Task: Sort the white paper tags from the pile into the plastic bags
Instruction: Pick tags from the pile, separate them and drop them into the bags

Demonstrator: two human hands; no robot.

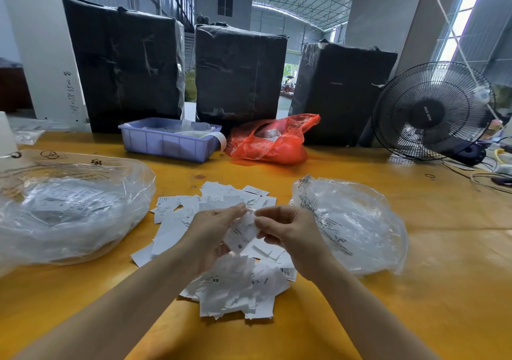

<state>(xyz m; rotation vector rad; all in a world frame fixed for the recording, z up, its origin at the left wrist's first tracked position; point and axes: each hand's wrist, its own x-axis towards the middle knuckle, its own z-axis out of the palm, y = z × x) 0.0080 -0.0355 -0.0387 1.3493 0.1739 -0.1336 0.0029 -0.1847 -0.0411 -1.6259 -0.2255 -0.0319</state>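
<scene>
A pile of white paper tags point(235, 287) lies spread over the middle of the yellow table point(415, 290), with printed sizes such as XS showing. Above the pile, my left hand point(213, 229) and my right hand point(288, 232) meet and pinch a small bunch of white tags point(242, 233) between their fingertips; the front tag shows an M. A clear plastic bag point(69, 207) holding tags lies to the left of the pile. A second clear plastic bag point(357, 226) lies to the right, close to my right hand.
At the back stand a lilac plastic tray point(166, 143) with papers, a red plastic bag point(271, 140) and three black-wrapped boxes point(238, 74). A black table fan point(432, 110) with cables sits at the far right. A white column rises at the back left.
</scene>
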